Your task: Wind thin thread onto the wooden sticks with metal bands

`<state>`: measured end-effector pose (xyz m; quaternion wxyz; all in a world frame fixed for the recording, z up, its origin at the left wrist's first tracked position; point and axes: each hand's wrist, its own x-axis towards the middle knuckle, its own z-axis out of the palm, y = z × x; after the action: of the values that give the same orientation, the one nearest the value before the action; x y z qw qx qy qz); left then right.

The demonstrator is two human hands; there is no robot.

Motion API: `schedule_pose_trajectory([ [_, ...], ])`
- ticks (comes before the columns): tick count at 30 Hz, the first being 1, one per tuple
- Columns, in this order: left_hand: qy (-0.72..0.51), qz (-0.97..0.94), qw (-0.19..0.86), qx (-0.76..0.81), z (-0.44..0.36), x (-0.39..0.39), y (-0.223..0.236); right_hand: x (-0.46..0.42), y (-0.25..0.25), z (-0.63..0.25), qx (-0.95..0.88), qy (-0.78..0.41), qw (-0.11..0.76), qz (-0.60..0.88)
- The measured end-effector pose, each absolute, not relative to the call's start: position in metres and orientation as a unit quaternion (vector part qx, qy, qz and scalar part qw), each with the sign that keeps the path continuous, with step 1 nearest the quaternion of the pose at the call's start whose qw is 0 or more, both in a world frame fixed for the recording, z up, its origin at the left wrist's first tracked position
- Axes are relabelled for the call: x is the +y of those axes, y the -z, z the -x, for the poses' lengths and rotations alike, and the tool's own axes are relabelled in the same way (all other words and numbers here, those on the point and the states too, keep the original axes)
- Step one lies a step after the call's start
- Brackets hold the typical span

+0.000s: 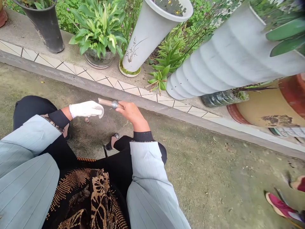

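My left hand wears a white glove, and its fingers are pinched on a thin, pale curved piece at the fingertips. Part of that piece blends with the glove. My bare right hand is closed around a wooden handle bound with coils of silver wire. The bare wooden end points left, just above the gloved fingertips. My right palm and fingers hide the other end of the handle. Both hands are in front of my knees, above the concrete ground.
A tiled ledge runs across ahead, bearing a dark pot, a leafy plant, a tall white planter and a ribbed grey planter. A tan pot stands farther right. Another person's red shoe shows at lower right.
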<state>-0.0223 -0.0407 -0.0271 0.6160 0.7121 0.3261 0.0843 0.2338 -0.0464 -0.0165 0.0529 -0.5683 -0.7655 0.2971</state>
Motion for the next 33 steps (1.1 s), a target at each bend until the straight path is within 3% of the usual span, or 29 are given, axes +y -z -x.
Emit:
schedule_pose_trajectory([
  [4,-0.064,-0.709,0.633,0.305,0.023,-0.041,0.026,-0.052,0.016,-0.222,-0.797,-0.430,-0.104,0.411],
  [7,-0.054,-0.681,0.663,0.305,0.024,-0.041,0.029,-0.055,0.011,-0.219,-0.776,-0.548,-0.099,0.295],
  [9,-0.080,-0.659,0.676,0.320,0.024,-0.039,0.032,-0.057,0.006,-0.223,-0.747,-0.605,-0.009,0.276],
  [13,-0.156,-0.632,0.684,0.328,0.020,-0.037,0.040,-0.054,0.003,-0.236,-0.636,-0.595,0.269,0.411],
  [16,-0.123,-0.637,0.690,0.321,0.016,-0.039,0.046,-0.047,0.013,-0.235,-0.591,-0.560,0.351,0.462],
  [19,-0.055,-0.648,0.699,0.296,0.014,-0.042,0.050,-0.044,0.023,-0.225,-0.655,-0.440,0.275,0.549],
  [23,-0.012,-0.691,0.657,0.300,0.014,-0.045,0.046,-0.046,0.026,-0.217,-0.772,-0.253,0.009,0.584],
  [27,-0.005,-0.726,0.614,0.309,0.014,-0.045,0.041,-0.050,0.030,-0.212,-0.788,-0.367,-0.211,0.447],
  [30,-0.020,-0.710,0.638,0.299,0.014,-0.044,0.042,-0.052,0.029,-0.210,-0.773,-0.510,-0.211,0.313],
  [33,-0.044,-0.664,0.686,0.294,0.014,-0.042,0.046,-0.053,0.018,-0.218,-0.756,-0.602,-0.090,0.240],
])
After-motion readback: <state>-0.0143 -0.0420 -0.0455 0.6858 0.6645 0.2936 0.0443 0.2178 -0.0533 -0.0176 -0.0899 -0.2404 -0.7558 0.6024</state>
